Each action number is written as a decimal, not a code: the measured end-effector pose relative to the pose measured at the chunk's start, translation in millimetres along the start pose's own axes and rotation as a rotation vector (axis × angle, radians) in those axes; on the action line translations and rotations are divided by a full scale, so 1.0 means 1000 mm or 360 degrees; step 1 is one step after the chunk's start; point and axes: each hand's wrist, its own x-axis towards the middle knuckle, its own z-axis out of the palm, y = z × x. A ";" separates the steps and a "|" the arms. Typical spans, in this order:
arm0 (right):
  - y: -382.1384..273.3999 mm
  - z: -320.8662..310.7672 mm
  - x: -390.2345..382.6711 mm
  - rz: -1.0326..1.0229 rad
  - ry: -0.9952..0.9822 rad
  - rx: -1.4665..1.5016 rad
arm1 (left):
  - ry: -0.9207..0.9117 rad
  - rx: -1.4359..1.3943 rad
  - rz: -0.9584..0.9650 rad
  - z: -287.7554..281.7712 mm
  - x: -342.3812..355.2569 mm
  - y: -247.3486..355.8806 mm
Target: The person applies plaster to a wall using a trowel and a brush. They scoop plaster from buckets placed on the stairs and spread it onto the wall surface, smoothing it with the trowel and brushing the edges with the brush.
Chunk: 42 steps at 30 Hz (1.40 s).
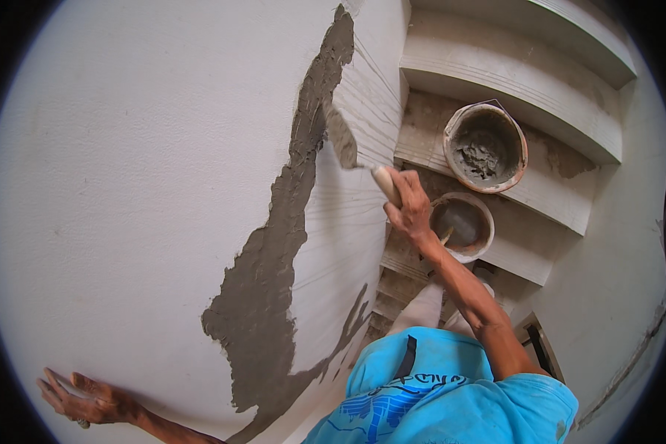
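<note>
Wall [148,185] off-white; mortar streak [263,288] dark grey; trowel handle [386,184] cream; shirt [459,403] turquoise, blue-and-black print

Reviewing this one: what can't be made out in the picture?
In the head view:
- Trowel: handle end covered by the right grip.
- Left grip: palm hidden behind the back of the hand.
- Grey mortar strip: lower end cut off by the bottom edge.
- Lower bucket: part of rim behind right forearm.
- Yellowish item there: too small to identify.
</note>
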 end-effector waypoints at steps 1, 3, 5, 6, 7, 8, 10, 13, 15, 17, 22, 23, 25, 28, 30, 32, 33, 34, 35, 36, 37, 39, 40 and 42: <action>0.003 0.005 0.008 0.0045 0.0059 0.0003 | 0.0003 0.0008 0.0004 0.001 0.001 0.001; 0.005 0.016 0.020 0.0110 0.0143 0.0020 | 0.0002 0.0032 0.0011 0.001 0.000 0.002; 0.000 0.025 0.025 0.0105 0.0150 0.0050 | -0.0002 0.0036 0.0011 0.001 0.001 0.001; -0.003 0.028 0.026 0.0102 0.0155 0.0064 | -0.0004 0.0036 0.0011 0.001 0.001 0.001; -0.004 0.033 0.023 0.0090 0.0147 0.0047 | 0.0002 0.0030 0.0012 0.001 0.001 0.000; -0.003 0.039 0.017 0.0079 0.0140 0.0029 | 0.0008 0.0022 0.0012 0.002 0.001 0.001; -0.005 0.042 0.000 0.0085 0.0072 0.0028 | 0.0009 0.0018 0.0021 0.002 0.001 0.000; -0.010 0.030 -0.037 0.0058 -0.0088 -0.0041 | -0.0009 0.0023 0.0018 0.002 0.000 -0.001; -0.007 0.021 -0.049 0.0087 -0.0111 -0.0008 | -0.0023 0.0020 -0.0014 0.000 -0.001 0.001; -0.009 0.017 -0.047 0.0111 -0.0072 0.0018 | -0.0015 0.0002 -0.0035 0.000 0.000 0.004; -0.004 0.025 -0.006 0.0124 0.0136 0.0060 | 0.0016 0.0001 0.0009 0.003 0.000 -0.003; -0.008 0.027 0.003 0.0115 0.0145 0.0052 | 0.0016 0.0003 0.0003 0.004 -0.001 -0.004; -0.013 0.034 0.011 0.0130 0.0105 0.0072 | 0.0019 0.0003 -0.0002 0.004 -0.001 -0.003; -0.014 0.036 -0.003 0.0136 0.0011 0.0100 | 0.0023 0.0000 -0.0009 0.005 0.000 0.000; -0.014 0.032 -0.026 0.0116 -0.0081 0.0123 | 0.0010 0.0019 -0.0021 0.003 0.001 0.000; -0.014 0.021 -0.049 0.0085 -0.0186 0.0137 | 0.0001 0.0022 -0.0028 0.001 0.001 0.001; -0.012 0.016 -0.054 0.0093 -0.0205 0.0157 | -0.0001 0.0020 -0.0034 0.001 0.001 0.001; -0.012 0.010 -0.055 0.0102 -0.0216 0.0178 | -0.0007 0.0033 -0.0026 0.002 0.001 0.001; -0.013 0.007 -0.055 0.0111 -0.0230 0.0199 | -0.0014 0.0046 -0.0019 0.002 0.000 0.000; -0.011 0.007 -0.050 0.0138 -0.0171 0.0197 | -0.0023 0.0060 -0.0011 0.002 -0.001 -0.001; -0.007 0.008 -0.040 0.0164 -0.0111 0.0195 | -0.0018 0.0055 -0.0004 0.003 -0.003 -0.002; -0.003 0.010 -0.013 0.0200 -0.0002 0.0164 | -0.0011 0.0058 0.0023 0.000 -0.001 -0.004; 0.000 0.013 0.001 0.0192 0.0078 0.0134 | -0.0002 0.0044 0.0027 0.001 0.001 -0.003; 0.006 0.021 0.026 0.0174 0.0229 0.0070 | 0.0006 0.0021 0.0033 0.002 0.001 -0.001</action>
